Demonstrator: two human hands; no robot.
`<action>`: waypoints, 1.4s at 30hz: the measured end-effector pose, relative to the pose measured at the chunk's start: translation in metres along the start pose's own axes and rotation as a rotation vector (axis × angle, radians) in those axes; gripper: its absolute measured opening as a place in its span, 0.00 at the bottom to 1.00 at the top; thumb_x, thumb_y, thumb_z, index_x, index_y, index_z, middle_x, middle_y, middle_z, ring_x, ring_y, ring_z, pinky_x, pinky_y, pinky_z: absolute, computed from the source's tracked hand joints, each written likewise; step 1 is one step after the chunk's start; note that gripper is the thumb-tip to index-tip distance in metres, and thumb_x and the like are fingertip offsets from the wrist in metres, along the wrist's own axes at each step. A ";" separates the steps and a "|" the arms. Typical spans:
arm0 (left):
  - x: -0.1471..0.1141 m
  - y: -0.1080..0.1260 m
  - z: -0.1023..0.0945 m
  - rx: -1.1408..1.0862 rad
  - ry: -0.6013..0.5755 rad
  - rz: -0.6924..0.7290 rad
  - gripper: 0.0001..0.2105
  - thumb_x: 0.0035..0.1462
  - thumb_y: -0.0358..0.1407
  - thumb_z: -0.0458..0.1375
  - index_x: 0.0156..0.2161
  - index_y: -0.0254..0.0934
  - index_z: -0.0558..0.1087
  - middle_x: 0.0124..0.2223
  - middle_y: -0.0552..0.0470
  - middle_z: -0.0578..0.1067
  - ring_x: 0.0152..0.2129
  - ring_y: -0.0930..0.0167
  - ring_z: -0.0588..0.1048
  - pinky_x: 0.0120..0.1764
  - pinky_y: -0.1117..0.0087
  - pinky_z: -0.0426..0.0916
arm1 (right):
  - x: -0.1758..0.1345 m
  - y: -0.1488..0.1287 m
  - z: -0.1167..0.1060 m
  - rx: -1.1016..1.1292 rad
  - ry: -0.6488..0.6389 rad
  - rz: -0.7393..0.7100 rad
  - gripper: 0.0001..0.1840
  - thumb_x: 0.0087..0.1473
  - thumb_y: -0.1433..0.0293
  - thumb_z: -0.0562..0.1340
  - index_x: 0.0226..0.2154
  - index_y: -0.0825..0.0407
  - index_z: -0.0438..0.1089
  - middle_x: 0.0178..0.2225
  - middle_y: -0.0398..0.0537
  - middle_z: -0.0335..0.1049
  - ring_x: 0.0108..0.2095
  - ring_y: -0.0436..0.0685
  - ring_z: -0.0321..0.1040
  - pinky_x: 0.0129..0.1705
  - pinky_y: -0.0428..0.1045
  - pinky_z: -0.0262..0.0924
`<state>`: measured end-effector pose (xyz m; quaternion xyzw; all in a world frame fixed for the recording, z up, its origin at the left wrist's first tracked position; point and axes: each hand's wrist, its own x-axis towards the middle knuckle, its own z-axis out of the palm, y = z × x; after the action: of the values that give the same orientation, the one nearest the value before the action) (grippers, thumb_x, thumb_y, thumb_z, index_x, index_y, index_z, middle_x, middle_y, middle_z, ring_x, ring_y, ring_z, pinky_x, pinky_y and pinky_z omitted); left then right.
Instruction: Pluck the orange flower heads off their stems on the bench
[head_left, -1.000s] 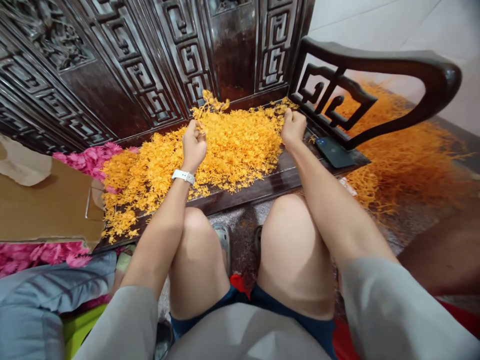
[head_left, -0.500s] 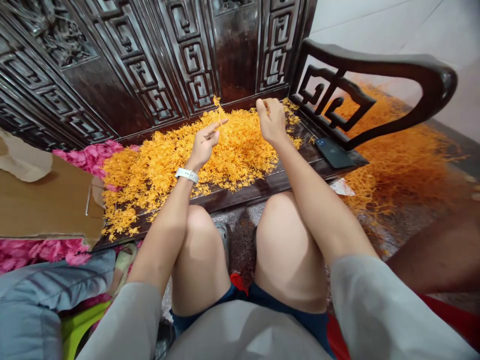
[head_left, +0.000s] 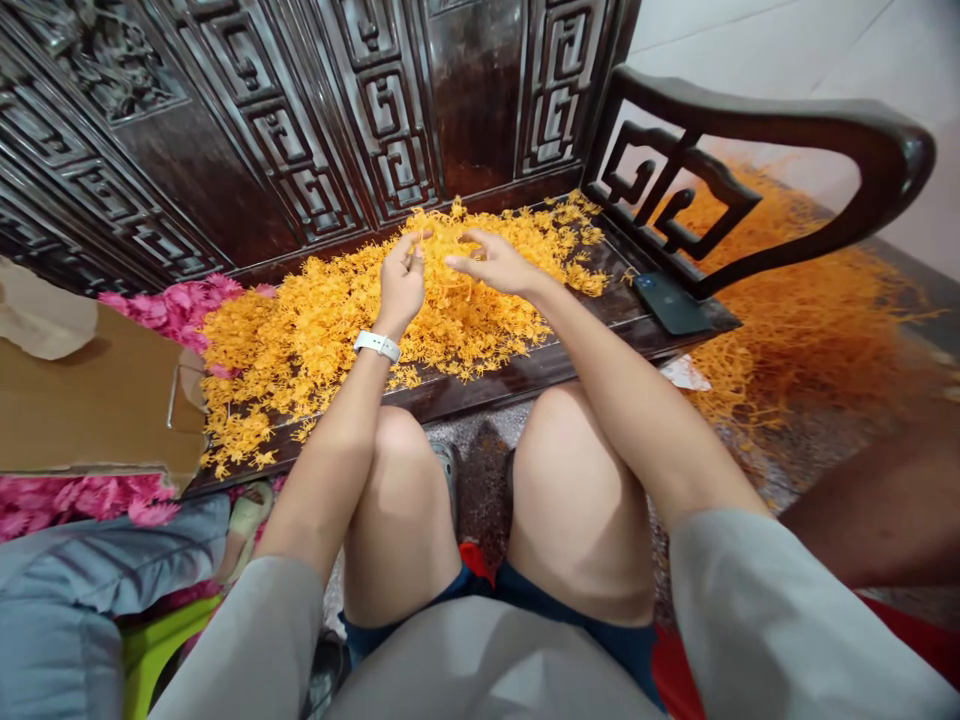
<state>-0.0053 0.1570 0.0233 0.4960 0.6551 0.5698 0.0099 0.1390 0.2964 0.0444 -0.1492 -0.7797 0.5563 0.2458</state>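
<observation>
A heap of yellow plastic flower pieces [head_left: 300, 325] with thin spiky petals lies along the dark wooden bench [head_left: 480, 393]. Above its middle, my left hand [head_left: 403, 280] is closed in a pinch on a yellow flower piece [head_left: 425, 236], which is hard to tell from the heap behind it. A pale watch band circles my left wrist. Facing it from the right, my right hand [head_left: 499, 264] has its thumb and fingers apart, pointing left. I see nothing held between them.
A phone [head_left: 673, 303] lies near the bench's right end, below the carved armrest [head_left: 780, 110]. Orange thin stems [head_left: 795, 320] are heaped beyond it. At left are a cardboard box [head_left: 90, 400], pink flowers [head_left: 180, 305] and another person's jeans-clad leg [head_left: 112, 560].
My right hand has moved left from the heap's right side, close to my left hand, and its fingers have spread. The flower piece standing up from my left hand now sits lower.
</observation>
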 end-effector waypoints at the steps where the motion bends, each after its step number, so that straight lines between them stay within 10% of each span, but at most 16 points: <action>1: 0.001 0.000 0.000 0.041 0.026 0.016 0.18 0.76 0.47 0.53 0.60 0.43 0.78 0.50 0.41 0.82 0.47 0.62 0.80 0.52 0.58 0.76 | 0.000 0.000 -0.002 -0.025 -0.010 -0.017 0.34 0.49 0.37 0.74 0.33 0.48 0.69 0.27 0.44 0.63 0.35 0.58 0.64 0.38 0.54 0.65; 5: 0.003 0.001 0.002 0.103 0.088 0.047 0.19 0.76 0.45 0.53 0.62 0.41 0.77 0.60 0.40 0.79 0.62 0.61 0.76 0.65 0.56 0.70 | -0.005 -0.005 -0.005 -0.170 -0.122 -0.069 0.36 0.52 0.34 0.69 0.24 0.49 0.65 0.23 0.41 0.56 0.30 0.53 0.55 0.35 0.52 0.57; 16: -0.004 0.006 -0.008 0.248 -0.038 0.052 0.17 0.75 0.43 0.55 0.60 0.40 0.78 0.40 0.43 0.82 0.42 0.60 0.81 0.50 0.60 0.72 | 0.006 -0.002 -0.010 -0.536 0.016 -0.245 0.33 0.66 0.46 0.63 0.21 0.47 0.53 0.25 0.45 0.52 0.32 0.58 0.53 0.48 0.57 0.60; 28: -0.013 0.033 -0.008 0.607 -0.169 0.210 0.23 0.68 0.30 0.56 0.65 0.41 0.77 0.33 0.45 0.81 0.37 0.59 0.79 0.45 0.60 0.69 | 0.008 0.015 -0.026 -0.253 0.207 -0.093 0.36 0.58 0.35 0.65 0.25 0.46 0.55 0.28 0.46 0.54 0.39 0.61 0.60 0.48 0.57 0.66; 36: -0.034 0.095 0.027 0.929 -0.480 0.380 0.28 0.69 0.22 0.53 0.72 0.35 0.69 0.44 0.39 0.84 0.42 0.60 0.81 0.55 0.55 0.65 | 0.017 0.051 -0.032 -0.094 0.463 0.074 0.41 0.51 0.28 0.63 0.24 0.45 0.50 0.28 0.47 0.54 0.39 0.62 0.63 0.40 0.57 0.69; 42: -0.036 0.097 0.042 0.871 -0.514 0.407 0.19 0.72 0.27 0.56 0.65 0.35 0.76 0.44 0.39 0.84 0.43 0.60 0.82 0.55 0.53 0.64 | 0.014 0.058 -0.038 -0.037 0.578 0.149 0.39 0.57 0.31 0.61 0.24 0.45 0.49 0.24 0.45 0.54 0.35 0.62 0.66 0.35 0.57 0.71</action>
<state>0.0991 0.1501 0.0621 0.6945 0.6977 0.0964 -0.1471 0.1459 0.3528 0.0026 -0.3629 -0.6742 0.4929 0.4132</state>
